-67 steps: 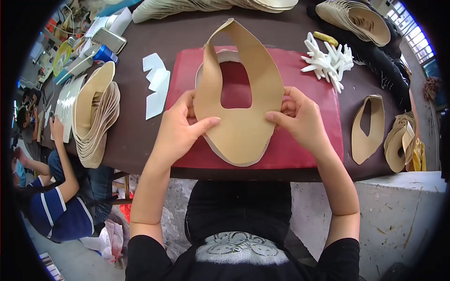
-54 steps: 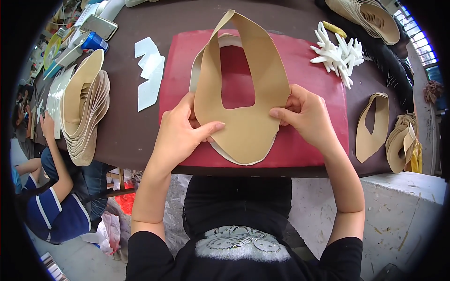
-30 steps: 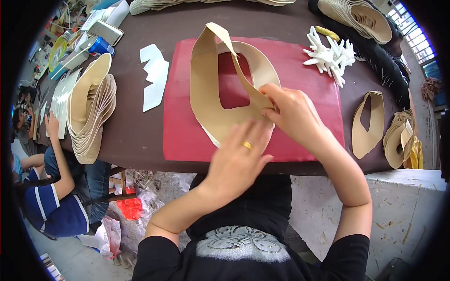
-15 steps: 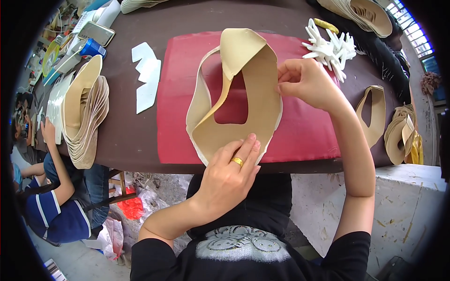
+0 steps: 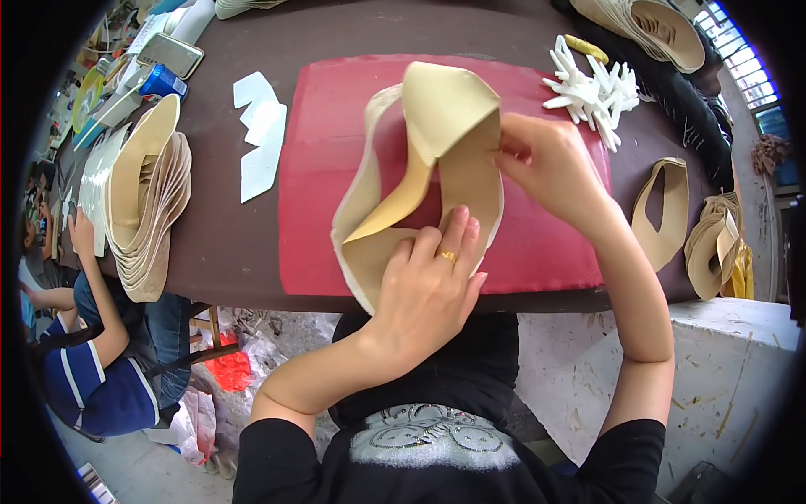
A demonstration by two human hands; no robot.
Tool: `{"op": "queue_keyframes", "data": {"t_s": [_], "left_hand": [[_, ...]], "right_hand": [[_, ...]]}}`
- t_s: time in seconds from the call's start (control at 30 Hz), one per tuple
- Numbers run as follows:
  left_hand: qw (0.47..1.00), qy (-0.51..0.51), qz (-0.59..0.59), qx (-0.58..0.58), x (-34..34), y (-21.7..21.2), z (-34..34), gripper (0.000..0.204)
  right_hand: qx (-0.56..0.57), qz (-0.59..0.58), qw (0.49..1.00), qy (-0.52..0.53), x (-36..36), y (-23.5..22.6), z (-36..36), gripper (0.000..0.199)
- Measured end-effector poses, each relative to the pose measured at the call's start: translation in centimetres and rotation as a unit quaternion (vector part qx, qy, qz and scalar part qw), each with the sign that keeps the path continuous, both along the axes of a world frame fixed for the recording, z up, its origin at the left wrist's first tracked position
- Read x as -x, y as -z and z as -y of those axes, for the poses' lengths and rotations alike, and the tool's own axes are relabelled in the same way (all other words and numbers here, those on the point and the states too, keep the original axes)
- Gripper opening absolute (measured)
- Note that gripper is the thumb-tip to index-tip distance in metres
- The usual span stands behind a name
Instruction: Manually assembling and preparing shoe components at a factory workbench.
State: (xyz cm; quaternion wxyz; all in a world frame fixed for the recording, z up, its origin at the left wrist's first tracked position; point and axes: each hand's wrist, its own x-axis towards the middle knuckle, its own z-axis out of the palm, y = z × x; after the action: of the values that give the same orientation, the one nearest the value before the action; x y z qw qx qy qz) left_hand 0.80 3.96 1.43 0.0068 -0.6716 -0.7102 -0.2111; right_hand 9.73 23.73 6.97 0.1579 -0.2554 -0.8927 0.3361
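Observation:
A beige looped shoe upper [image 5: 452, 105] with a pale edge lies on a red mat [image 5: 550, 248], its far end folded over into a peak. My left hand [image 5: 424, 290], a gold-coloured ring on one finger, rests on the near part of the upper with fingers stretched out beside the central opening. At the right edge, below the fold, my right hand [image 5: 546, 155] pinches the rim between thumb and fingers. Its fingertips are partly hidden by the upper.
Nested uppers [image 5: 151, 210] stand at the left, near a white notched template [image 5: 263, 134], a phone [image 5: 172, 55] and a blue can [image 5: 162, 82]. White branching pieces [image 5: 592, 88] lie far right; another upper [image 5: 661, 214] sits at the right. A co-worker's hand [image 5: 81, 235] is at far left.
My left hand has slid a little away from me and to the right on the upper. The upper's folded peak has shifted slightly right and nearer; my right hand keeps its pinch.

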Motion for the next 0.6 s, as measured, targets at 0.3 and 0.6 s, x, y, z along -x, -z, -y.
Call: {"op": "queue_keyframes", "data": {"t_s": [0.3, 0.6], "left_hand": [[0.998, -0.011, 0.018, 0.063, 0.6, -0.2, -1.1, 0.058], [0.991, 0.074, -0.107, -0.022, 2.5, -0.7, -0.2, 0.054]], "right_hand": [[-0.152, -0.081, 0.982, -0.081, 0.8, -0.8, 1.8, 0.022], [-0.162, 0.087, 0.983, 0.009, 0.3, 0.3, -0.6, 0.030]]}}
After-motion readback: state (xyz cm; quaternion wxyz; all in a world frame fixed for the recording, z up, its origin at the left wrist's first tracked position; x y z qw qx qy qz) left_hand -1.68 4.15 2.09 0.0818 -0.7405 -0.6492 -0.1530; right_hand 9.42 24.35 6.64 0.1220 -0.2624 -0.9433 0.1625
